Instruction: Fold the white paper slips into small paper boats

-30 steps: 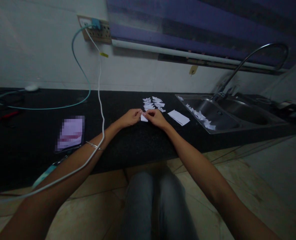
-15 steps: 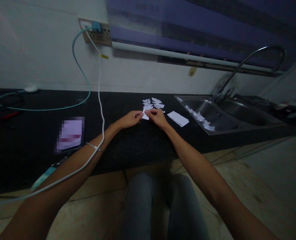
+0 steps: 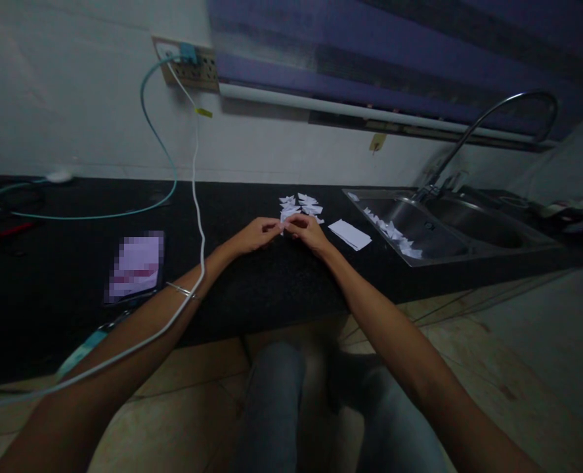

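My left hand [image 3: 262, 234] and my right hand [image 3: 307, 231] meet fingertip to fingertip over the black counter [image 3: 272, 289]. Both are closed in a pinch on a small piece of white paper [image 3: 282, 231], mostly hidden by the fingers. Just beyond them lie several folded white paper pieces [image 3: 310, 200] in two rows. To the right of my right hand rests a stack of flat white paper slips [image 3: 350, 234].
More folded paper pieces [image 3: 392, 231] line the left rim of the steel sink [image 3: 414, 261], under a curved faucet [image 3: 473, 128]. A phone [image 3: 136, 266] lies left, its screen blurred. A white cable [image 3: 197, 217] crosses over my left forearm from the wall socket [image 3: 203, 71].
The paper between my fingers shows less than before, as my fingertips have drawn closer together over it. My right knee has swung outward to the right.
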### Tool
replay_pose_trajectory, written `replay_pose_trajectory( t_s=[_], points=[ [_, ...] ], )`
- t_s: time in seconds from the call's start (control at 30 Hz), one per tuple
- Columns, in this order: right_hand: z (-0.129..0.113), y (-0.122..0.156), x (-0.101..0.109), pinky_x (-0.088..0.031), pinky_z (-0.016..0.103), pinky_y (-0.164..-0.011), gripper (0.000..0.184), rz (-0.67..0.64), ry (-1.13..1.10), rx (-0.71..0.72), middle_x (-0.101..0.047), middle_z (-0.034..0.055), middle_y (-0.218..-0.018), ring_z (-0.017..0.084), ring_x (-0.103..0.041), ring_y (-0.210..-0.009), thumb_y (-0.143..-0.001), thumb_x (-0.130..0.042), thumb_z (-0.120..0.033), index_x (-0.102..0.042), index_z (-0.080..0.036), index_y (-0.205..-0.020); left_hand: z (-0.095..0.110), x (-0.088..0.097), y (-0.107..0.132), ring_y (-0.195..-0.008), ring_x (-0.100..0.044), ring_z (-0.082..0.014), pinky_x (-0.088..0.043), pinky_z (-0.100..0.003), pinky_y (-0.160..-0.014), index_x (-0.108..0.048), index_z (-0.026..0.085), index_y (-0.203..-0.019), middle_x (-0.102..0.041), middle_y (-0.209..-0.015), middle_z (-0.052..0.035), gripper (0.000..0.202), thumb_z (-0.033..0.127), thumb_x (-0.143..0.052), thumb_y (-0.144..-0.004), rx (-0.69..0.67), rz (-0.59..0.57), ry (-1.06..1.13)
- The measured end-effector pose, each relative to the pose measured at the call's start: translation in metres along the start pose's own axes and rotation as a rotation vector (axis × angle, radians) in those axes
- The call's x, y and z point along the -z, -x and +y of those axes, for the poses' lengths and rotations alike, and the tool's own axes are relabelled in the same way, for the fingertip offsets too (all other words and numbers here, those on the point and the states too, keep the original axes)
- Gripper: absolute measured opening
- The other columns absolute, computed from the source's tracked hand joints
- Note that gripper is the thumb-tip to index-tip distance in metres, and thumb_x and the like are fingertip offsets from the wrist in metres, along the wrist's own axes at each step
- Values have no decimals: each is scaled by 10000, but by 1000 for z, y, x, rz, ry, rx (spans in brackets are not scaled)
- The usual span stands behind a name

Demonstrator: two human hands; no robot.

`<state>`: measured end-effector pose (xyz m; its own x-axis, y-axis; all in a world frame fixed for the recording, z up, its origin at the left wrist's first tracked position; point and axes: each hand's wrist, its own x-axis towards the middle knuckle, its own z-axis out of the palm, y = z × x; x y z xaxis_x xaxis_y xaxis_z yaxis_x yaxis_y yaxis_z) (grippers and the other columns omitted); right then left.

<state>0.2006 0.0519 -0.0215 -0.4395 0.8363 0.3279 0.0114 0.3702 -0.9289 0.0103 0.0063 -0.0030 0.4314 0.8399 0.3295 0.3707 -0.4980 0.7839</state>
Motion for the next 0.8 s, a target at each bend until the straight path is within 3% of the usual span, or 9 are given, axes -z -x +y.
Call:
replay_pose_trajectory(
  t_s=[0.13, 0.27, 0.33, 0.47, 0.63, 0.8],
  points=[
    [-2, 1, 1, -430, 267, -670, 271, -29, -11, 26, -646, 14, -862, 153, -565, -791, -719, -766, -431, -667, -198, -817, -3, -1, -2, -587, -458, -108, -347, -219, -538, -512, 185, -730, -499, -639, 14, 336, 478, -605, -863, -11, 65, 26],
    [-2, 0, 1, -417, 260, -655, 272, -56, -35, 42, -602, -4, -820, 136, -530, -734, -718, -771, -416, -632, -196, -794, -8, -2, -5, -624, -467, -107, -352, -215, -558, -517, 199, -867, -526, -737, 7, 304, 455, -672, -817, 19, 133, 63],
    [-3, 1, 1, -414, 257, -645, 279, -83, -52, 41, -599, -3, -822, 134, -529, -728, -717, -770, -419, -620, -195, -791, -9, -1, -5, -661, -479, -113, -368, -218, -585, -538, 193, -903, -536, -777, 1, 306, 464, -658, -827, 17, 97, 50],
    [-4, 3, 1, -407, 251, -629, 253, -107, -86, 17, -593, -11, -790, 127, -527, -700, -726, -759, -386, -604, -199, -796, -3, 3, -4, -678, -472, -119, -371, -231, -610, -553, 172, -776, -524, -742, 1, 310, 465, -614, -855, 1, 30, 25],
    [0, 2, 3, -440, 269, -682, 237, -33, -95, 42, -631, -2, -856, 136, -551, -745, -723, -751, -373, -647, -210, -858, 4, 5, -1, -668, -509, -124, -393, -241, -618, -617, 155, -814, -587, -735, -13, 247, 401, -640, -821, 37, -24, 99],
    [3, 0, 5, -461, 316, -782, 219, -56, -44, 102, -676, 18, -888, 166, -591, -831, -739, -743, -388, -707, -209, -860, 7, 8, 1, -528, -428, -104, -336, -232, -518, -569, 172, -704, -486, -595, 14, 380, 482, -501, -912, 98, -115, 104]
  ],
)
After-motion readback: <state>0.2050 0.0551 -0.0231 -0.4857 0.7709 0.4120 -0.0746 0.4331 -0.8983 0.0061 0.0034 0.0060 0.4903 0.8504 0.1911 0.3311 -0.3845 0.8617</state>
